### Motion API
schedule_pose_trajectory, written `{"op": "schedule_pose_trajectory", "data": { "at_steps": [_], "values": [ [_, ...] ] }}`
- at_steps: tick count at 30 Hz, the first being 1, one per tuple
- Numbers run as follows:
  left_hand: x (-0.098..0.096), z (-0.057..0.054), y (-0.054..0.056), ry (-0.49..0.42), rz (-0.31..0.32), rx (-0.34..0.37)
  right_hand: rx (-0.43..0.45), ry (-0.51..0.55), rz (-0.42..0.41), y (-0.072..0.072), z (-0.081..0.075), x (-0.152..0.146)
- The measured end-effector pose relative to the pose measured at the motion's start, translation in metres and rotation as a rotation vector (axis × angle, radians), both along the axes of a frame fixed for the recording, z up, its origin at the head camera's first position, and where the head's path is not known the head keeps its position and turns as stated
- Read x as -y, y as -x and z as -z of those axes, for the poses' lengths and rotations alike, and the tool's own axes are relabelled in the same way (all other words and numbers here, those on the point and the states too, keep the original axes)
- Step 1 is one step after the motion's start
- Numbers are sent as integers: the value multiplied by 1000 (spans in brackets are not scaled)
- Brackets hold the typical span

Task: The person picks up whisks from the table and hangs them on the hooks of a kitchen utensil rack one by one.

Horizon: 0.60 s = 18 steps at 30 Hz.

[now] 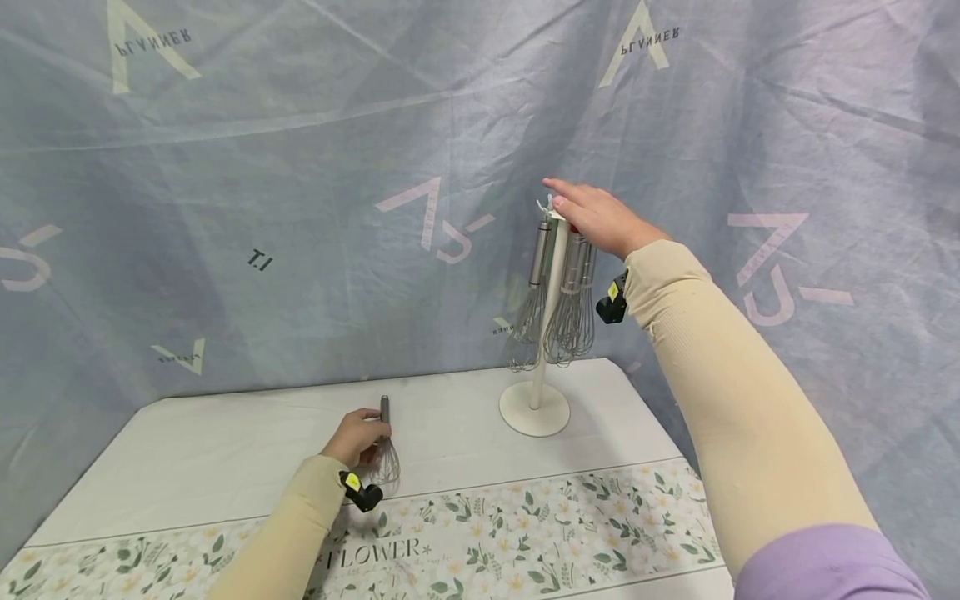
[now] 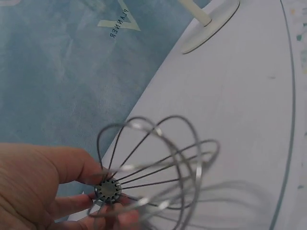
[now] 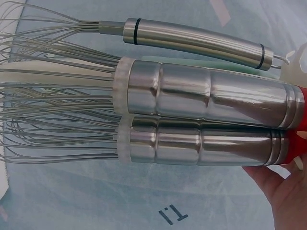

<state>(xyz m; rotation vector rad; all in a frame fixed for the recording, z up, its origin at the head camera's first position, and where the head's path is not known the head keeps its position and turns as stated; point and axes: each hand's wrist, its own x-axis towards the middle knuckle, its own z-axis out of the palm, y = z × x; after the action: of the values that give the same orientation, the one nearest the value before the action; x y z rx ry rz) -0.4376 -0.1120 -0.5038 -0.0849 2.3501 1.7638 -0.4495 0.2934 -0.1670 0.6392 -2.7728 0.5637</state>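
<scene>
My left hand (image 1: 352, 439) pinches a wire whisk (image 1: 387, 460) near where its wires meet the slim metal handle, low over the table's left half. In the left wrist view the wire loops of this whisk (image 2: 178, 160) spread toward the camera. On the right, a cream stand (image 1: 517, 412) carries several hanging whisks. My right hand (image 1: 596, 215) rests on the stand's top, fingers extended across it. In the right wrist view hang a slim-handled whisk (image 3: 196, 42) and two thick-handled whisks (image 3: 184, 91) with red ends (image 3: 303, 109); part of the right hand shows behind these.
A white table cover (image 1: 247, 442) with a floral band (image 1: 555, 533) lies under the stand and the left hand. Right behind the table hangs a grey-blue printed curtain (image 1: 300, 200), which also runs along the right side.
</scene>
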Motion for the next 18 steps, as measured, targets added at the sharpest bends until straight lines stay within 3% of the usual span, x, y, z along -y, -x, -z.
{"op": "schedule_pose_trajectory", "data": {
  "at_steps": [11, 18],
  "values": [
    [-1, -16, 7, 23, -18, -14, 3, -1, 4, 0, 1, 2],
    [-8, -43, 9, 37, -15, -26, -11, -12, 9, 1, 1, 1]
  ]
}}
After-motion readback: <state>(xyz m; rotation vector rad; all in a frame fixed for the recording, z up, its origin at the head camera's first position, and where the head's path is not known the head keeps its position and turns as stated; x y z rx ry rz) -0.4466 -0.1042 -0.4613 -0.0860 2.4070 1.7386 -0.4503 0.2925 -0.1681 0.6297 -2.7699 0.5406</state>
